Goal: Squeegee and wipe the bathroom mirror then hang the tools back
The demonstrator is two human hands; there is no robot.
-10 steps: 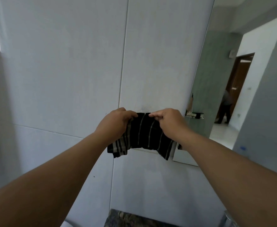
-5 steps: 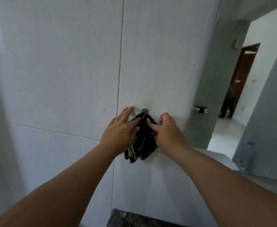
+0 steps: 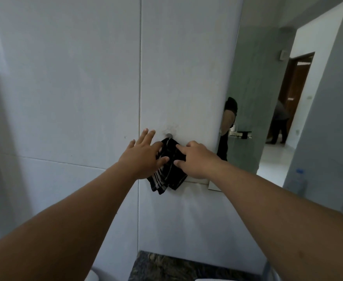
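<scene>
Cloth (image 3: 167, 171), 1 pc, black w/ pale stripes, hung from wall hook (image 3: 169, 135) on tiled wall (image 3: 75, 98), just left of mirror (image 3: 268, 98). Upper part partly hidden behind both hands. Left hand (image 3: 144, 157) flat, fingers spread, on cloth edge. Right hand (image 3: 195, 161) loosely open, fingertips touching cloth. Squeegee not made out. Countertop (image 3: 166, 266) cut off at btm.

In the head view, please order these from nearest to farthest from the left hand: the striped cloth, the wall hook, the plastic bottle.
From the left hand:
1. Striped cloth: touching its fingertips, just to its right.
2. Wall hook: above the cloth, up and right of the hand.
3. Plastic bottle: far right, beyond the right hand.
</scene>
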